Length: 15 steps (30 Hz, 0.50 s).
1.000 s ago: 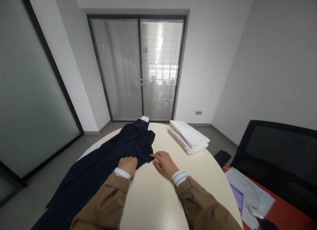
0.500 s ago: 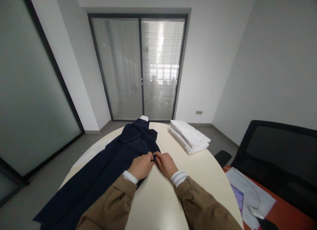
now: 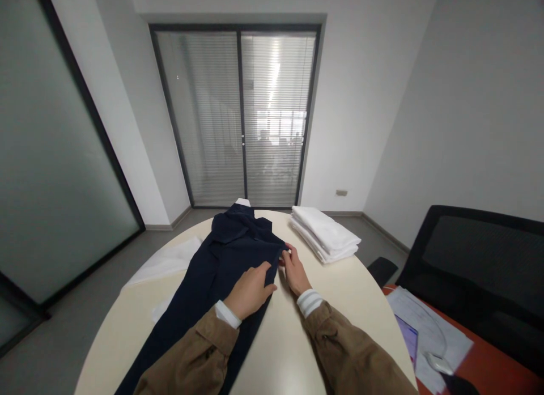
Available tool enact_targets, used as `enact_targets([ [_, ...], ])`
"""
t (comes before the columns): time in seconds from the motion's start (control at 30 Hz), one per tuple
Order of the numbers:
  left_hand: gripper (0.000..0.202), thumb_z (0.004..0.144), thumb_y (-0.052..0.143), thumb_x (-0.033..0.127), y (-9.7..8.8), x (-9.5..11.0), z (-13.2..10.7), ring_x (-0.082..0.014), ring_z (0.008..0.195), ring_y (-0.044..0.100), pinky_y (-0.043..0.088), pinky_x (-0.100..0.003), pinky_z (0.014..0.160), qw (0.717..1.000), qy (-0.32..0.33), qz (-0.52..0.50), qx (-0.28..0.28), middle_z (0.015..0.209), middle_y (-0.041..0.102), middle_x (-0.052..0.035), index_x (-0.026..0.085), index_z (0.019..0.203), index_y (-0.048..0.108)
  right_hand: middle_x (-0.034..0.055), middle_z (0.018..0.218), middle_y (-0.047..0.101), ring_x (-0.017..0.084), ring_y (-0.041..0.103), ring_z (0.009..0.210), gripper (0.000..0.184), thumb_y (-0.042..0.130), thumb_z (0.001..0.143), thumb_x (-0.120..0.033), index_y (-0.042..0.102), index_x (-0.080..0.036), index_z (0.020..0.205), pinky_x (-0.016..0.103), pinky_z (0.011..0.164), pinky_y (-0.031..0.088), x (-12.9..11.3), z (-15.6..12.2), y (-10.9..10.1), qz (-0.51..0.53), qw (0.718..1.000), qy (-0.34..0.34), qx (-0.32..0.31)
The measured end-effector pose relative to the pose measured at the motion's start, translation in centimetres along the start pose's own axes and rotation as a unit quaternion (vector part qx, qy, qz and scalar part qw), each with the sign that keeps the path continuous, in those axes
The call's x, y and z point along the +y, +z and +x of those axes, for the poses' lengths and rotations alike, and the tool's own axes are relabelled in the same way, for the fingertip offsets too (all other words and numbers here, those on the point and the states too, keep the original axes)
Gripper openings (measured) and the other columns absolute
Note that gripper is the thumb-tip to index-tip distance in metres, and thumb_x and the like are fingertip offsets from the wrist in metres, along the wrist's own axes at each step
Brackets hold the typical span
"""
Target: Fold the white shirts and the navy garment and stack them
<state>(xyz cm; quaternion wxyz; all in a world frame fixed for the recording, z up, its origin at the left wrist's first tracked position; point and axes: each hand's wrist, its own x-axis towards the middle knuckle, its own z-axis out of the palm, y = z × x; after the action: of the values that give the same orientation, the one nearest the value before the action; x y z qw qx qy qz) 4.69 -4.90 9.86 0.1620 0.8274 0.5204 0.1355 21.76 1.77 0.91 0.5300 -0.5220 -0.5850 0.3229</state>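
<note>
A dark navy garment (image 3: 221,264) lies lengthwise across the round cream table (image 3: 340,293), running from the far edge toward me. My left hand (image 3: 250,290) rests on its right edge with fingers pinched on the fabric. Beside it, my right hand (image 3: 294,270) holds the same edge a little farther away, fingers closed on the cloth. Both arms wear brown sleeves with white cuffs.
A stack of folded white cloth (image 3: 325,233) sits on the table's far right. White fabric (image 3: 165,262) lies under the garment at the left. A black mesh chair (image 3: 476,270) and an orange desk with papers (image 3: 429,332) and a mouse (image 3: 437,364) stand at right. Glass doors are ahead.
The garment has been drawn rightward onto the table, uncovering white fabric at the left. Both hands moved farther along its right edge; the right hand went from flat to gripping.
</note>
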Motion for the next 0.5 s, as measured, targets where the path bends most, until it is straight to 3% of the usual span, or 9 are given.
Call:
enact_targets([
  [0.07, 0.044, 0.084, 0.061, 0.031, 0.4, 0.4, 0.0, -0.0276, 0.104, 0.064, 0.048, -0.033, 0.086, 0.999, 0.009, -0.036, -0.010, 0.108, 0.070, -0.0104, 0.018, 0.126, 0.055, 0.0027, 0.092, 0.070, 0.019, 0.067, 0.081, 0.057, 0.041, 0.094, -0.054, 0.037, -0.023, 0.143, 0.036, 0.083, 0.051, -0.6, -0.4, 0.1, 0.002, 0.999, 0.014, -0.043],
  [0.17, 0.047, 0.078, 0.067, 0.035, 0.6, 0.3, -0.1, -0.0256, 0.097, 0.066, 0.048, -0.030, 0.080, 0.995, 0.023, -0.061, -0.077, 0.102, 0.071, -0.0071, 0.020, 0.122, 0.058, 0.0014, 0.083, 0.068, 0.019, 0.066, 0.076, 0.058, 0.038, 0.095, -0.057, 0.042, -0.022, 0.141, 0.035, 0.080, 0.051, -1.3, -0.9, -0.1, -0.044, 0.995, 0.015, -0.088],
  [0.23, 0.047, 0.071, 0.073, 0.041, 0.6, 0.1, -0.3, -0.0265, 0.092, 0.067, 0.049, -0.031, 0.076, 0.992, 0.016, -0.037, -0.123, 0.098, 0.072, -0.0066, 0.021, 0.113, 0.062, 0.0036, 0.092, 0.069, 0.020, 0.066, 0.082, 0.057, 0.036, 0.095, -0.056, 0.042, -0.023, 0.141, 0.036, 0.080, 0.052, -1.3, -0.9, -0.3, -0.070, 0.994, 0.008, -0.087],
  [0.37, 0.039, 0.061, 0.081, 0.043, 0.6, 0.0, -0.7, -0.0320, 0.086, 0.068, 0.049, -0.034, 0.068, 0.974, 0.027, 0.062, -0.215, 0.091, 0.073, -0.0114, 0.018, 0.088, 0.069, 0.0076, 0.124, 0.063, 0.022, 0.062, 0.107, 0.061, 0.056, 0.087, -0.041, 0.038, -0.024, 0.143, 0.038, 0.095, 0.048, -0.7, -0.7, -0.5, -0.087, 0.989, -0.045, -0.115],
  [0.43, 0.032, 0.067, 0.078, 0.039, 0.6, 0.3, -0.6, -0.0289, 0.083, 0.068, 0.048, -0.032, 0.067, 0.974, 0.056, 0.047, -0.214, 0.090, 0.073, -0.0104, 0.017, 0.088, 0.069, 0.0066, 0.129, 0.060, 0.021, 0.059, 0.115, 0.055, 0.056, 0.084, -0.028, 0.045, -0.024, 0.138, 0.039, 0.103, 0.044, -0.1, -0.4, -0.6, -0.082, 0.987, -0.071, -0.118],
  [0.5, 0.030, 0.077, 0.070, 0.035, 0.7, 0.7, -0.5, -0.0232, 0.079, 0.068, 0.047, -0.028, 0.066, 0.980, 0.078, -0.030, -0.180, 0.087, 0.073, -0.0067, 0.017, 0.100, 0.068, 0.0057, 0.127, 0.062, 0.020, 0.057, 0.117, 0.044, 0.051, 0.083, -0.023, 0.054, -0.023, 0.127, 0.039, 0.106, 0.041, 0.5, 0.1, -0.7, -0.066, 0.991, -0.074, -0.087],
])
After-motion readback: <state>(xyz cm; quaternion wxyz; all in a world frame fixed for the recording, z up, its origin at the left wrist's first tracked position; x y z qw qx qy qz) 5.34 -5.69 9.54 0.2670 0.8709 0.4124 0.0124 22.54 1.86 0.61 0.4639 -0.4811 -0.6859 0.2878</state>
